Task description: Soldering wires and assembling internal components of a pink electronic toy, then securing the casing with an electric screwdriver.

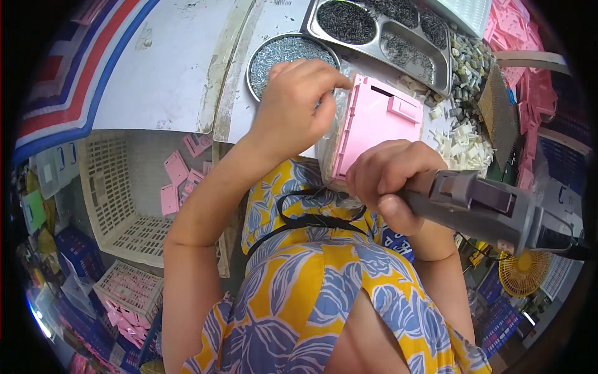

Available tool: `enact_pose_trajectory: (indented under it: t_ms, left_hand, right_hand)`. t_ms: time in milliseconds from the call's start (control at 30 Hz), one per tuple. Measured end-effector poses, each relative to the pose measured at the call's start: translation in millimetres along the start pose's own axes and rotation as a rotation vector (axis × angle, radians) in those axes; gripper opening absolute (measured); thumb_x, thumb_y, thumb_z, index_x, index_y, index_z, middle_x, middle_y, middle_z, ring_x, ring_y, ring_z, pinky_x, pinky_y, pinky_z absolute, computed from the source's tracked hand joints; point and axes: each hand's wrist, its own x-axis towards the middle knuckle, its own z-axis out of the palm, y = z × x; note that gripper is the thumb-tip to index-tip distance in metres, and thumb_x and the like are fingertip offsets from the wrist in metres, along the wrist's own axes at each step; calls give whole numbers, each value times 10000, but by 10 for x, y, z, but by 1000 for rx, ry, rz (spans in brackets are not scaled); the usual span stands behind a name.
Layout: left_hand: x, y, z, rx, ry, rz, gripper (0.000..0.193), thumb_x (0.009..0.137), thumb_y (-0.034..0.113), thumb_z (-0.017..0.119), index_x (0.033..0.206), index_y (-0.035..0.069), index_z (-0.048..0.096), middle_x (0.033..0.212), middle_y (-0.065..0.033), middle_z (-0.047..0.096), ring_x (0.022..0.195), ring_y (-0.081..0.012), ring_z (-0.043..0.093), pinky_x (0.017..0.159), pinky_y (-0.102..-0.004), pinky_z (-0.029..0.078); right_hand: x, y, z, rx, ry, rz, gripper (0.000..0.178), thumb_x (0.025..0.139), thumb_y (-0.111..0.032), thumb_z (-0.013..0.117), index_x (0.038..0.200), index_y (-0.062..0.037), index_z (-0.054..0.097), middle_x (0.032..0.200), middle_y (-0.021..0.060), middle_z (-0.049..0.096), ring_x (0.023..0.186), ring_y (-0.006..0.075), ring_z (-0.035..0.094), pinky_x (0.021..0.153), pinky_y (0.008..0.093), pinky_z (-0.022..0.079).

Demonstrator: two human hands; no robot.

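Note:
A pink plastic housing [374, 124] with a slot and a small raised block lies in front of me on a block wrapped in clear plastic. My left hand [299, 103] is bent over the near right rim of a round tray of small metal screws [289, 53]. Its index fingertip meets the housing's upper left corner; the other fingers are curled, and anything in them is hidden. Wrapped in my right hand [395, 177] is a grey electric screwdriver [479, 209], its cable end off to the right. The hand covers the tool's tip, over the housing's lower right part.
Behind the housing stands a metal tray [441, 71] with compartments of dark springs and small parts. White plastic pieces [466, 146] and grey metal pieces [470, 68] are heaped right, near stacked pink parts [536, 106]. A beige crate [118, 187] with pink parts sits lower left.

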Motion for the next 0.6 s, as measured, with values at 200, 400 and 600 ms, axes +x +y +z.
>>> enact_pose_trajectory:
  t_ms: [200, 400, 600]
  left_hand:
    - [97, -6, 116, -22, -9, 57, 199, 796, 12, 616, 957, 59, 722, 957, -107, 717, 923, -302, 671, 840, -413, 476]
    - [-194, 199, -181, -112, -253, 135, 208, 797, 84, 698, 1005, 92, 701, 973, -65, 697, 935, -256, 656, 908, -398, 421]
    - [-512, 426, -152, -104, -298, 35, 297, 745, 175, 839, 993, 108, 689, 964, -32, 689, 901, -222, 634, 900, -400, 375]
  right_hand:
    - [-29, 25, -18, 49, 15, 38, 202, 884, -67, 745, 929, -27, 553, 719, 89, 605, 657, 190, 606, 656, 344, 534]
    - [-11, -162, -5, 179, 66, 12, 305, 915, -158, 753, 1063, -45, 511, 691, 49, 553, 611, 160, 516, 647, 352, 487]
    - [75, -244, -38, 136, 25, -67, 332, 931, -254, 762, 1064, -71, 519, 632, 16, 529, 573, 141, 521, 610, 336, 492]
